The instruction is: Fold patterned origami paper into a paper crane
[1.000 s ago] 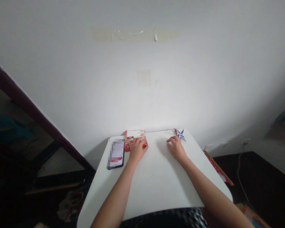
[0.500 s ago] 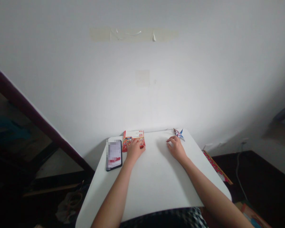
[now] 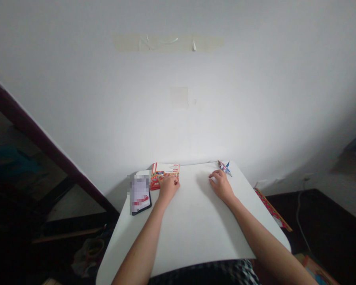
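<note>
The red packet [image 3: 166,168] and smartphone [image 3: 140,192] to its left have shifted leftward, widening the packet's gap from the loosely curled, empty right hand [image 3: 221,185]; the left hand [image 3: 167,187] covers it, grip unclear.

Homelike room: small table [image 3: 201,221], tape-marked wall [image 3: 249,103]

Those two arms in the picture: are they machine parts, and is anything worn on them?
No, they are a person's. The left hand and right hand have no gloves, and no rings or watch can be made out. The left arm and right arm show no sleeves or cables. Dark-and-light patterned cloth shows between them.
</note>
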A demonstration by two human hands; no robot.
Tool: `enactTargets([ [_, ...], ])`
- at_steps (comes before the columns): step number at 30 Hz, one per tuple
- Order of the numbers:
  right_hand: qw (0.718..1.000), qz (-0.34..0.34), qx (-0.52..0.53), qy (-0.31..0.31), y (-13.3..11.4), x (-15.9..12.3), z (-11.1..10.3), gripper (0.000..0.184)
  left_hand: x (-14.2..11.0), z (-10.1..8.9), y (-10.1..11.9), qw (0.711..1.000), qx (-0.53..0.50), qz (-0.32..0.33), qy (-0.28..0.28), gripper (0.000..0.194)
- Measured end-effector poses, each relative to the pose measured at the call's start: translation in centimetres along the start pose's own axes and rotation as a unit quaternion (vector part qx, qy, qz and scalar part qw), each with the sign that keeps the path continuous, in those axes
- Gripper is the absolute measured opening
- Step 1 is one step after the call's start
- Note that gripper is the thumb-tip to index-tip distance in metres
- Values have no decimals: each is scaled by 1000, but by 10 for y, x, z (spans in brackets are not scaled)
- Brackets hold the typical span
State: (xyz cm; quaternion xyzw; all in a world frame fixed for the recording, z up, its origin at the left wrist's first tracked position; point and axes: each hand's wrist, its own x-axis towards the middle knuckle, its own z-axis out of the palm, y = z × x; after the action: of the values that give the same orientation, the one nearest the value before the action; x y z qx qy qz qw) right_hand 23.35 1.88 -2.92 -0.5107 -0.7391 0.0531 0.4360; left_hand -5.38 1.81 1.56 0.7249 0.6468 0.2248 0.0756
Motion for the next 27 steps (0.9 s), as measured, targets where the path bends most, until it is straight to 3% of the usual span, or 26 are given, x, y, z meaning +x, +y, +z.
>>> enactTargets([
  [14, 1000, 12, 14, -1, 3, 2, 0, 13, -2, 12, 7, 997, -62, 17, 47, 13],
  [27, 999, 15, 31, -10, -1, 2, -2, 13, 1, 12, 7, 993, -73, -27, 91, 7],
])
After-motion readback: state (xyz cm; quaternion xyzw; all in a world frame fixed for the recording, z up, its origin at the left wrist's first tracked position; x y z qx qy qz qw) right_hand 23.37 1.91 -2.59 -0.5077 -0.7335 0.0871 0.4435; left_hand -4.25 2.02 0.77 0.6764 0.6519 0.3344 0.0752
